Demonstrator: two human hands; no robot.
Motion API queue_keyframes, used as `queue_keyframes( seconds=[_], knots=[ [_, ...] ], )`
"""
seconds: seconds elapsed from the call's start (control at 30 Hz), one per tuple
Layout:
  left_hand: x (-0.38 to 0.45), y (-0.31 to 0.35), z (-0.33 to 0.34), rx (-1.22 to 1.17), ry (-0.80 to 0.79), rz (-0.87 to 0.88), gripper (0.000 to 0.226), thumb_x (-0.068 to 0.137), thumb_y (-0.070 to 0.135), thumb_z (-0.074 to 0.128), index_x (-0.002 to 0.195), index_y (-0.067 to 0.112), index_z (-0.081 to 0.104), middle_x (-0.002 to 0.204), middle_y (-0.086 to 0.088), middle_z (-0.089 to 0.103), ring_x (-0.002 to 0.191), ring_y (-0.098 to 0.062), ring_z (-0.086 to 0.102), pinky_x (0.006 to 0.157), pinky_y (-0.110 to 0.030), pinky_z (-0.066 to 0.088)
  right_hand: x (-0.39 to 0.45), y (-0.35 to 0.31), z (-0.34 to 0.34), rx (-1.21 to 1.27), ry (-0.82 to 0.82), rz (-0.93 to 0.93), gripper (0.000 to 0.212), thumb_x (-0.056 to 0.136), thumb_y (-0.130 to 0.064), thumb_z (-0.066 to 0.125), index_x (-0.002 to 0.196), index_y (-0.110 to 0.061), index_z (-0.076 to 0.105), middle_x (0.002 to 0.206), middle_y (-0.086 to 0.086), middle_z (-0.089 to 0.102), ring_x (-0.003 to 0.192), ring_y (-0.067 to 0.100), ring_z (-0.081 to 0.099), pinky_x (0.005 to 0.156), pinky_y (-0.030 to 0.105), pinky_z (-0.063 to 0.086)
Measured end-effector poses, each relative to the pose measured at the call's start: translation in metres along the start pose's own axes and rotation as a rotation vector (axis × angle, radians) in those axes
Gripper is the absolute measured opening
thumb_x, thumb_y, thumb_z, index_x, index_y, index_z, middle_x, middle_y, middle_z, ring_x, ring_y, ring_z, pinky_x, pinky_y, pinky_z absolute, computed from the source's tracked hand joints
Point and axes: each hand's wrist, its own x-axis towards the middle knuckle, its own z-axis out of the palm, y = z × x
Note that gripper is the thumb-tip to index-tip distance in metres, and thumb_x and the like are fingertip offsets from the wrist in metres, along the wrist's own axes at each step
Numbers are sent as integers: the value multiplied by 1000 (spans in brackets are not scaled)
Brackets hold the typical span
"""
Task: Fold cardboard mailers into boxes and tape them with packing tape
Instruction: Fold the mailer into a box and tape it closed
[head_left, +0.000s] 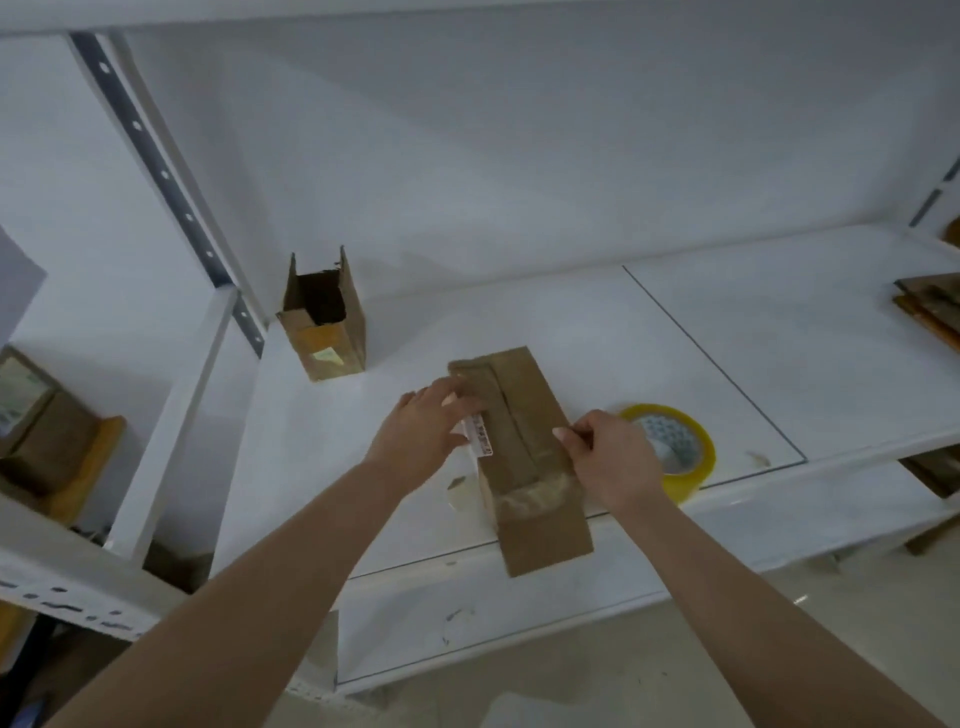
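Note:
A brown cardboard box (524, 452) lies on its side on the white shelf (727, 364), its near end hanging over the front edge. Tape runs along its top seam. My left hand (423, 434) grips the box's left edge beside a small white label (480, 435). My right hand (613, 457) grips the box's right edge with curled fingers. A roll of yellowish packing tape (675, 447) lies flat just right of my right hand.
An open-topped cardboard box (324, 319) stands upright at the back left of the shelf. Flat cardboard pieces (930, 306) are stacked at the far right. More boxes (41, 426) sit on the neighbouring rack to the left. A metal upright (171, 182) rises at the left.

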Motion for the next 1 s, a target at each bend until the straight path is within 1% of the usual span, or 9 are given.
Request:
queue_keyframes(
  seconds=[0.17, 0.27, 0.33, 0.43, 0.5, 0.63, 0.87, 0.93, 1.0],
  knots=[
    [2, 4, 18, -332, -63, -202, 49, 99, 5, 47, 142, 28, 47, 124, -9, 58, 107, -22, 60, 95, -27, 46, -13, 0, 12, 54, -93, 51, 53, 90, -53, 59, 124, -13, 52, 108, 7, 67, 101, 27, 64, 81, 35, 52],
    [-1, 4, 16, -434, -74, -196, 53, 99, -3, 38, 144, 24, 45, 138, -9, 52, 116, -21, 60, 101, -24, 43, -21, 6, 11, -26, 150, -293, 43, 86, -42, 69, 118, -15, 60, 109, 11, 56, 88, 29, 62, 70, 36, 54],
    [-7, 10, 15, -435, -9, -178, 55, 96, -8, 36, 142, 19, 49, 145, -11, 46, 127, -24, 52, 108, -22, 36, -22, 9, 9, 33, 132, -465, 23, 84, -34, 73, 99, -17, 71, 102, 3, 52, 76, 18, 59, 61, 22, 48],
    [-22, 26, 17, -472, 172, -160, 34, 96, 9, 52, 126, 20, 63, 141, -4, 47, 122, -18, 51, 95, -16, 41, -19, 16, 12, 206, -44, -419, 19, 83, -33, 74, 93, -17, 75, 97, -10, 44, 73, 3, 51, 63, 7, 37],
    [-34, 35, 19, -479, 204, -143, 24, 91, 32, 64, 113, 26, 71, 136, 2, 50, 118, -14, 51, 88, -26, 49, -17, 19, 12, 295, -94, -420, 27, 76, -36, 76, 93, -15, 76, 96, -12, 43, 76, 2, 50, 66, 9, 39],
    [-50, 37, 25, -416, 73, -87, 33, 78, 41, 76, 109, 30, 74, 137, 7, 53, 134, -11, 37, 108, -27, 34, -15, 26, 9, 312, -145, -477, 49, 65, -50, 71, 99, -15, 76, 99, -8, 43, 85, -1, 48, 73, 6, 39],
    [-55, 42, 28, -399, 74, -54, 33, 82, 21, 75, 115, 17, 71, 142, -4, 51, 141, -21, 32, 113, -26, 24, -25, 23, 14, 55, 33, -631, 38, 79, -44, 68, 91, -8, 73, 95, 9, 54, 70, 20, 57, 55, 32, 54],
    [-59, 47, 33, -395, 107, -92, 36, 83, 21, 74, 118, 16, 68, 142, -3, 50, 138, -21, 37, 110, -27, 31, -27, 24, 15, 24, 55, -592, 35, 77, -44, 74, 94, -13, 74, 95, 7, 51, 69, 19, 56, 54, 29, 52],
    [-66, 52, 38, -407, 193, -212, 45, 82, 30, 75, 121, 16, 59, 132, -1, 51, 118, -15, 51, 94, -27, 47, -30, 25, 17, 17, 64, -541, 35, 75, -44, 78, 98, -18, 74, 92, 4, 48, 67, 19, 54, 52, 27, 49]
  ],
)
